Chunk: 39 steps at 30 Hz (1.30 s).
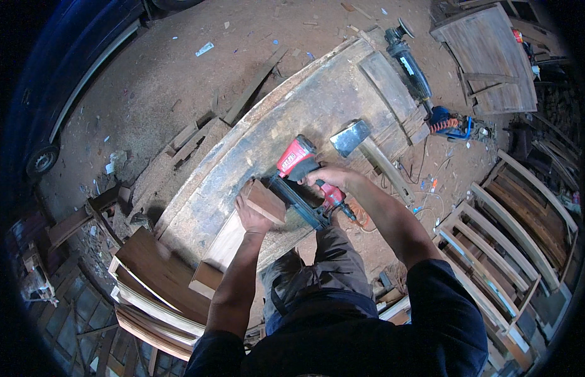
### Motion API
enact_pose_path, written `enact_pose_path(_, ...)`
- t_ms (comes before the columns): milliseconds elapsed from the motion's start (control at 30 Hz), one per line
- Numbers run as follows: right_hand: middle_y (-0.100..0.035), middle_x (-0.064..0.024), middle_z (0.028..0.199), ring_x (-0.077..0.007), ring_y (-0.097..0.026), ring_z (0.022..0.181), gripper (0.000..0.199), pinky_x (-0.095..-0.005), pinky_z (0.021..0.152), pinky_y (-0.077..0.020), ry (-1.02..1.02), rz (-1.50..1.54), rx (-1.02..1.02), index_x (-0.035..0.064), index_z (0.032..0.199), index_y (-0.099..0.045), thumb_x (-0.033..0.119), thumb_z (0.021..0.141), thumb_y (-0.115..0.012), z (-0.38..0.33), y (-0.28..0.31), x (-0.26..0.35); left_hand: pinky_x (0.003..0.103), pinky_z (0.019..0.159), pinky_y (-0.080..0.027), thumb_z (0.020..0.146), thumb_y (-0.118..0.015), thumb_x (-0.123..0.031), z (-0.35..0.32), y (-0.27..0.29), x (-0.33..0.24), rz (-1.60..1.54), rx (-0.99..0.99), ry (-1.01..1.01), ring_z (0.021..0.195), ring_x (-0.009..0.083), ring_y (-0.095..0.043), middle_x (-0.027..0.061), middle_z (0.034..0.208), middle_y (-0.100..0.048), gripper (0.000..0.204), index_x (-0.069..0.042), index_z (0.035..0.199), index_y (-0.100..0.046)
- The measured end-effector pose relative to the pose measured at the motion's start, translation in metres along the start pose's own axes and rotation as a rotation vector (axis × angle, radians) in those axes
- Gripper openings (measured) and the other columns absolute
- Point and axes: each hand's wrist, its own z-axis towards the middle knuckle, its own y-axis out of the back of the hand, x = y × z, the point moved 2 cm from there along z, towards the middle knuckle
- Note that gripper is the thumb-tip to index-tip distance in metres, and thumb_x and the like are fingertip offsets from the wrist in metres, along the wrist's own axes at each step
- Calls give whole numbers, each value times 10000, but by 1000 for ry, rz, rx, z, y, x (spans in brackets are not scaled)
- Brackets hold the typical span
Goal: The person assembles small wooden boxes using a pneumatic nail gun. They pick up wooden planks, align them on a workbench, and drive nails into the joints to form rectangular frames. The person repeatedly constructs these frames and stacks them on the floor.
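Note:
My right hand (329, 178) is wrapped around the handle of a red and black nail gun (296, 158). The gun's long dark magazine slants toward my legs, and its nose is beside a wooden block (265, 200). My left hand (251, 218) grips that block from its left side, fingers curled over the edge. The block sits at the far end of a pale wooden board (224, 242), and a second wooden block (206, 279) is at the board's near end. To the right of the gun, a hammer (351, 138) with a wooden handle lies on the worn workbench (232, 160).
An angle grinder (408, 66) lies at the bench's far right end, near an orange coiled hose (443, 125). Wooden frames (493, 232) stand at right, curved wooden pieces (157, 270) at left. A wooden panel (487, 56) stands far right; a blue vehicle (72, 56) is far left.

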Motion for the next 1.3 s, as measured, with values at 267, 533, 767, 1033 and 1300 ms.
enact_pose_path(267,-560,-21,666,-150,-551,535,273,-305,544,-475,-4,109,31,26,1039,-633,183,818,-659,0,8,-24,477,1120,-268,855,-598,-551,3,17,-9,-53,-73,-9,1351,297,-440,77,1430,-539,664,-148,1382,-557)
enact_pose_path(533,-583,-54,669,-161,-553,544,183,-308,545,-463,46,26,-109,22,900,-636,158,783,-670,-22,-3,-12,479,1108,-294,845,-622,-528,6,11,-9,35,-50,-14,1319,288,-464,84,1366,-573,617,-139,1322,-586)
enact_pose_path(767,-576,-49,666,-162,-559,549,188,-310,527,-459,51,26,-101,8,925,-642,127,781,-667,-22,3,-20,507,1117,-287,817,-653,-552,4,10,-7,-56,-69,-3,1328,309,-450,93,1363,-565,649,-124,1300,-587)
enact_pose_path(1033,-573,-48,662,-159,-552,542,205,-310,519,-454,51,18,-111,-5,953,-641,100,779,-668,-28,1,-21,517,1130,-275,795,-660,-604,1,22,-15,-29,-140,-108,1323,325,-443,85,1335,-568,681,-138,1288,-594)
enact_pose_path(1300,-568,-59,642,-161,-550,535,189,-322,532,-452,42,23,-104,-9,952,-630,98,798,-661,-39,0,-18,519,1149,-261,801,-631,-655,2,23,-16,60,-136,-156,1309,336,-446,78,1294,-584,677,-168,1270,-604)
